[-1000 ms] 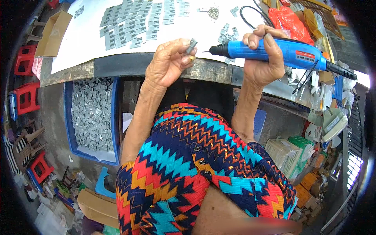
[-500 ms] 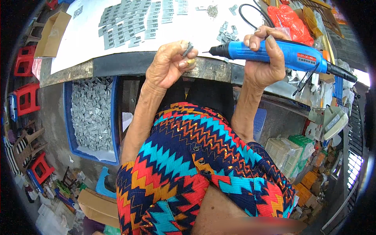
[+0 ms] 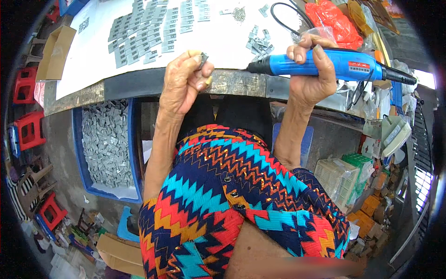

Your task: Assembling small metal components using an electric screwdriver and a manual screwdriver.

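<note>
Between the thumb and fingers of my left hand [image 3: 182, 83] is a small grey plastic piece [image 3: 203, 59], held just above the table's front edge. A yellowish covering shows on one of the fingertips. My right hand [image 3: 310, 69] wraps round a blue electric screwdriver [image 3: 344, 65], held level with its black nose toward the left hand. The driver's thin tip is hard to see against the table edge, and a gap separates it from the grey piece. Several loose grey pieces [image 3: 259, 43] lie on the white sheet beyond the driver.
Grey pieces in rows [image 3: 139, 35] cover the left of the white-covered table [image 3: 88, 60], near a small heap of tiny metal parts [image 3: 239, 15]. A black cable [image 3: 275, 16] and red plastic bag [image 3: 332, 23] lie right. Below left, a blue tray [image 3: 78, 153] holds many grey pieces.
My left hand has drawn left with the grey piece, widening the gap to the screwdriver's tip. The right hand still grips the driver, nearly unmoved. The view has shifted slightly.
</note>
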{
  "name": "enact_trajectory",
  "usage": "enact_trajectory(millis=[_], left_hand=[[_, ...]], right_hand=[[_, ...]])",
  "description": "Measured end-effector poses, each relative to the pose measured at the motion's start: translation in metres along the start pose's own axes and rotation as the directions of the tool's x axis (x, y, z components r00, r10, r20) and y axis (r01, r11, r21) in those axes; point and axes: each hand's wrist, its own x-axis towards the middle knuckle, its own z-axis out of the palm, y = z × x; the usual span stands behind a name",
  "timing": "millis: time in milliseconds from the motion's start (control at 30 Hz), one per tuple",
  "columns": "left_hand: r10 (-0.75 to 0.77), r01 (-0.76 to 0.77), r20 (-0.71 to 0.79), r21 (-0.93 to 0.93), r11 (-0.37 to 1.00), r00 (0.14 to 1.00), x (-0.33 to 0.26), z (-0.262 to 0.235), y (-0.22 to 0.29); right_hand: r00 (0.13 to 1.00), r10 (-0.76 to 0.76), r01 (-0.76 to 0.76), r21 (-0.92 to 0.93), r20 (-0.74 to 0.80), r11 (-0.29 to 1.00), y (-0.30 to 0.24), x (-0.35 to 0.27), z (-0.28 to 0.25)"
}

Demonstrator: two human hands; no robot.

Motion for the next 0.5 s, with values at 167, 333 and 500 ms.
enact_trajectory(millis=[167,333,500], left_hand=[[0.074,-0.073,-0.081,0.020,0.997,0.994,-0.005,-0.003,0.007],[0.135,-0.121,-0.110,0.121,0.985,0.985,-0.011,-0.007,0.008],[0.131,-0.103,-0.128,0.204,0.974,0.983,-0.013,-0.010,0.005]], right_hand=[[0.992,0.118,-0.115,0.074,-0.042,0.991,-0.022,0.003,-0.020],[0.951,0.268,-0.292,-0.167,-0.151,0.942,-0.031,0.010,-0.042],[0.896,0.344,-0.435,-0.402,-0.281,0.805,-0.020,0.014,-0.054]])
